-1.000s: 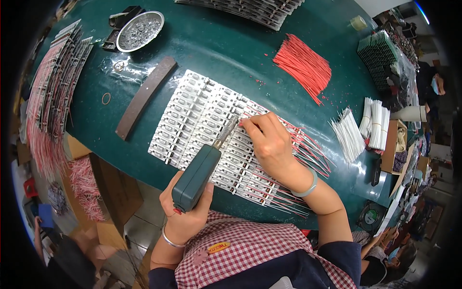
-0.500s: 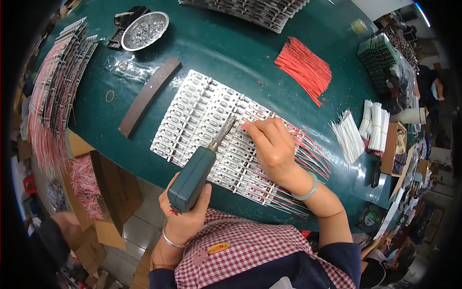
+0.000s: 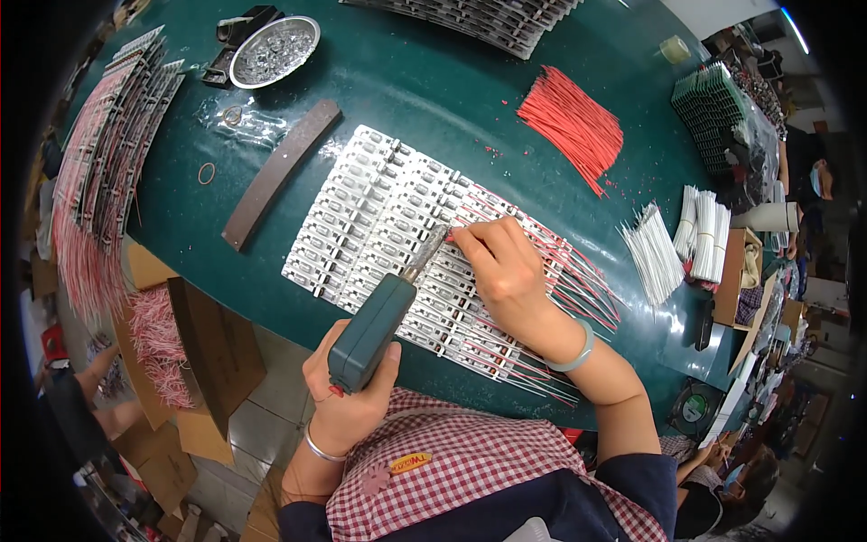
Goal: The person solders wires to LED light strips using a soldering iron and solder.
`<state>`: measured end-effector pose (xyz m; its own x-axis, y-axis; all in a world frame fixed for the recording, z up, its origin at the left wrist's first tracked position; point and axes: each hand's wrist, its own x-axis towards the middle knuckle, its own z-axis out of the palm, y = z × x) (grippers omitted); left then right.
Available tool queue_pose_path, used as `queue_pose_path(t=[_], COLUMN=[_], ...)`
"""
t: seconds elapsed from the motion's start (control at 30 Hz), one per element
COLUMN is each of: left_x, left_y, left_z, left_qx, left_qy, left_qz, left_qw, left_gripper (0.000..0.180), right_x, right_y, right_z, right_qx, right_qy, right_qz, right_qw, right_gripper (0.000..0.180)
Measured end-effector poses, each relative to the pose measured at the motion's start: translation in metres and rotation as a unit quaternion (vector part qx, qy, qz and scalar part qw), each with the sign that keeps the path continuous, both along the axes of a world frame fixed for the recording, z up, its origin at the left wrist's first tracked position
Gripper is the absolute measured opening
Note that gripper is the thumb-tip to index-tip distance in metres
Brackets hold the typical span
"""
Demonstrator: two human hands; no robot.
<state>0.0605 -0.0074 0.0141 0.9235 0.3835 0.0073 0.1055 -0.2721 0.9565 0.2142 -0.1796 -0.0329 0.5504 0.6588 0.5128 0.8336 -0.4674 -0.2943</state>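
Note:
My left hand (image 3: 357,397) is wrapped round the dark green handle of a pistol-shaped soldering iron (image 3: 372,330). Its metal tip points up and right onto a panel of white boards (image 3: 348,212) laid in rows. My right hand (image 3: 510,275) bends over the panel with thumb and forefinger pinched beside the tip. A bit of red shows at those fingertips; what they pinch is too small to make out. Thin red and white wires (image 3: 578,280) run from the panel's right part, some passing under my right hand.
A brown curved bar (image 3: 282,176) lies left of the panel. Beyond it stands a metal bowl (image 3: 274,52) of small clear pieces. Red wires (image 3: 571,126) and white wire bundles (image 3: 652,257) lie to the right. Wired boards (image 3: 113,154) are stacked at left, above a cardboard box (image 3: 212,361).
The soldering iron has shifted slightly up and right in my left hand. My right hand has moved a little left and down, so its fingertips are closer to the tip.

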Motion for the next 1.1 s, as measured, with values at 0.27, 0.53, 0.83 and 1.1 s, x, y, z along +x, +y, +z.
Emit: queue_pose_path(t=[0.27, 0.53, 0.83, 1.1], left_x=[-0.003, -0.012, -0.043, -0.074], left_y=[-0.007, -0.002, -0.004, -0.026], left_z=[0.004, -0.001, 0.011, 0.016], left_qx=[0.015, 0.002, -0.085, 0.0], left_qy=[0.03, -0.011, -0.013, -0.156], left_qz=[0.002, 0.073, 0.154, 0.193], left_qw=[0.999, 0.997, 0.984, 0.969], left_gripper=[0.012, 0.018, 0.028, 0.024], right_x=[-0.006, 0.003, -0.006, -0.012], right_y=[0.0, -0.003, 0.013, -0.012], right_z=[0.0, -0.005, -0.005, -0.017], right_qx=[-0.001, -0.023, 0.011, 0.013], right_qy=[0.008, -0.017, 0.02, -0.006], right_qz=[-0.018, -0.027, 0.014, -0.005], right_qw=[1.0, 0.999, 1.0, 1.0], right_gripper=[0.032, 0.027, 0.023, 0.019])
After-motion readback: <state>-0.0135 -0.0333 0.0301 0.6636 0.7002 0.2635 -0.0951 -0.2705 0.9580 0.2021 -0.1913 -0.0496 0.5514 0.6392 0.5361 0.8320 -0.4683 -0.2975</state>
